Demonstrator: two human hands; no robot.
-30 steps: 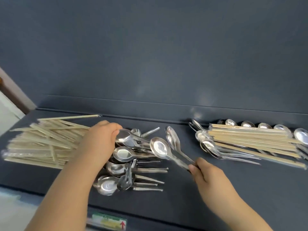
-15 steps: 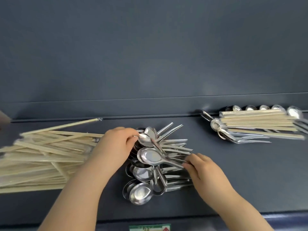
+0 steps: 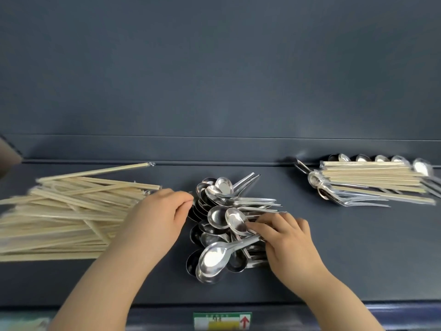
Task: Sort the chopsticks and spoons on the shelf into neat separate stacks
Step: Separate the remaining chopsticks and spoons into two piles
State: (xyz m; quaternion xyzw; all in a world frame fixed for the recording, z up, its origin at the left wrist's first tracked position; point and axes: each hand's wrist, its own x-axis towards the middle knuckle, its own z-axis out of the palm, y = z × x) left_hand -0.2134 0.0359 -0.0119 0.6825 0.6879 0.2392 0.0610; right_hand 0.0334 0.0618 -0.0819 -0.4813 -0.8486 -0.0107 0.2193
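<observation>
Okay so the spoons sit heaped between the hands, bowls toward the left hand, which curls against them like a stop, can't tell if it grips one. Right hand pinches a spoon by its neck, probably to nest it. Chopsticks lie just past the left hand

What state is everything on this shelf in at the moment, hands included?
loose chopsticks: untidy fanned pile on the left, some crossing.
spoon heap: jumbled in the middle, handles mostly pointing right.
top spoon: lying on the heap, handle pinched.
right hand: fingers curled, pinching that handle.
left hand: fingers curled at the heap's left edge; grip unclear.
far-right pile: unsorted, chopsticks lying across spoons.
</observation>
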